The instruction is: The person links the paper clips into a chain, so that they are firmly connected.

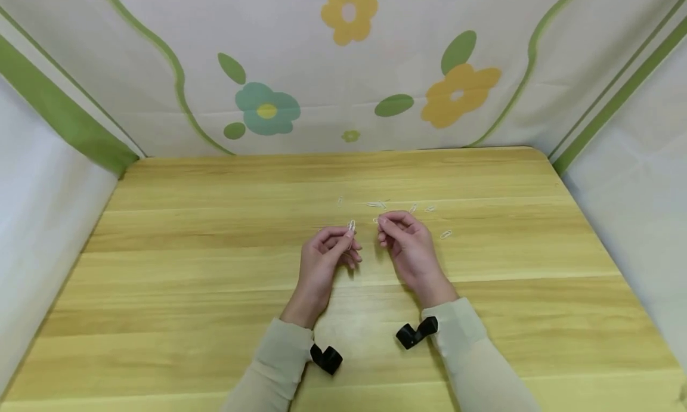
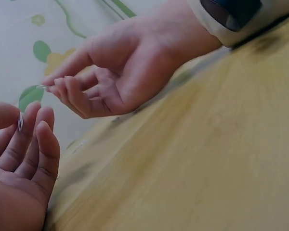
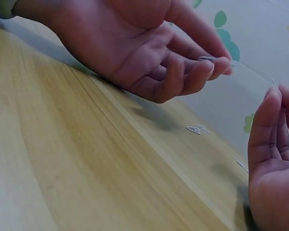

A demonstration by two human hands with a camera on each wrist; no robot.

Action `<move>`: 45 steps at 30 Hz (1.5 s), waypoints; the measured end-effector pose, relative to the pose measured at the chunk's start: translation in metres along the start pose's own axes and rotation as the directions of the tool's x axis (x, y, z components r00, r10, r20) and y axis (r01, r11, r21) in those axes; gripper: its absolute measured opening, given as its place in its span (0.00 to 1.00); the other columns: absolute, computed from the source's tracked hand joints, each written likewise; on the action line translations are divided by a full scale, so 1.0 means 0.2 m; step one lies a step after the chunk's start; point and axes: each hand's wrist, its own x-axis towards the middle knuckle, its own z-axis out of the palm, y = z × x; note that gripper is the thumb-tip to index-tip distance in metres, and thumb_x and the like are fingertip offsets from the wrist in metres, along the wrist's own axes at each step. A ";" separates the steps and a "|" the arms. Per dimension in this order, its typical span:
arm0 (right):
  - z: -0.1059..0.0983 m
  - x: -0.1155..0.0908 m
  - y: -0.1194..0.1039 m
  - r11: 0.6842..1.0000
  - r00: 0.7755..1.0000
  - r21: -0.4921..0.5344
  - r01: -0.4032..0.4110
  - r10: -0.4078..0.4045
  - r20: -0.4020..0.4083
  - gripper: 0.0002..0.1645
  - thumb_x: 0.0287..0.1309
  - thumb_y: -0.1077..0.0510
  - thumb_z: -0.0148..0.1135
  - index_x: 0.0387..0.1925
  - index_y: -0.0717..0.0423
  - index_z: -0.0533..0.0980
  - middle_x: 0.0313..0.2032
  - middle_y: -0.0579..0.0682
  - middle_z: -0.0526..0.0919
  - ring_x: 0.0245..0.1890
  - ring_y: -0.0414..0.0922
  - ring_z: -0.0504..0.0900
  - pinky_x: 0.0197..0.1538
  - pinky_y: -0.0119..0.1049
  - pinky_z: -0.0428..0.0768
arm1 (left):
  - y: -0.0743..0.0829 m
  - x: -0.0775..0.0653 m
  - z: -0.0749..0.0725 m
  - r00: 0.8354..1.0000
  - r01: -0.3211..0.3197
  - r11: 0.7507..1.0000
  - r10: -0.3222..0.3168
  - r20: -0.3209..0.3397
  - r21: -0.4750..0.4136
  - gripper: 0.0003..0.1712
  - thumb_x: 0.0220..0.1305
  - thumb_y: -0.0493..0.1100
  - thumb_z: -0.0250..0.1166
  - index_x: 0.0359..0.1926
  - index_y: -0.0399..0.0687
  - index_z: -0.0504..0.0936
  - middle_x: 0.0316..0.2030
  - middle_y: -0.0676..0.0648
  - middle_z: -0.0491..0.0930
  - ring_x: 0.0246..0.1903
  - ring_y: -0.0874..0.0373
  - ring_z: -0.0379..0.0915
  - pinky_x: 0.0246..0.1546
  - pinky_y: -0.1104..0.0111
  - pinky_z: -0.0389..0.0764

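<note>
My left hand pinches white paper clips between thumb and index finger, their looped ends standing above the fingertips. How many it holds I cannot tell. To its right, my right hand pinches a paper clip by thumb and forefinger, one end poking out toward the left hand. In the left wrist view the clip in the right hand is a thin pale loop, apart from the clip in the left. Both hands hover just over the wooden table, their other fingers loosely bent.
Several loose white paper clips lie on the wooden table beyond the hands, and another clip lies to the right of the right hand. A flowered white cloth hangs behind the table's far edge.
</note>
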 end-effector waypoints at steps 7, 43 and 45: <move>0.01 0.00 0.01 1.000 0.996 -0.005 0.010 -0.009 0.092 0.19 0.72 0.73 0.58 0.40 0.49 0.87 0.37 0.44 0.90 0.36 0.37 0.87 0.44 0.27 0.87 | -0.03 -0.01 -0.01 0.999 -0.025 1.000 0.026 0.047 -0.008 0.10 0.78 0.39 0.66 0.51 0.35 0.83 0.31 0.50 0.89 0.26 0.60 0.84 0.25 0.69 0.84; 0.04 -0.01 0.03 0.992 0.998 -0.125 0.019 -0.011 0.069 0.16 0.68 0.72 0.65 0.34 0.48 0.87 0.33 0.45 0.90 0.30 0.39 0.88 0.40 0.29 0.88 | -0.01 -0.03 -0.04 0.993 -0.053 0.997 0.047 0.110 0.053 0.12 0.78 0.37 0.65 0.52 0.30 0.82 0.31 0.50 0.90 0.27 0.59 0.85 0.26 0.70 0.83; 0.03 -0.01 0.04 0.992 0.997 -0.123 0.025 -0.016 0.070 0.15 0.68 0.72 0.66 0.35 0.50 0.87 0.32 0.45 0.90 0.29 0.39 0.88 0.38 0.29 0.88 | -0.01 -0.03 -0.04 0.993 -0.058 0.997 0.052 0.106 0.054 0.11 0.78 0.37 0.65 0.51 0.30 0.83 0.31 0.49 0.89 0.27 0.59 0.85 0.26 0.70 0.83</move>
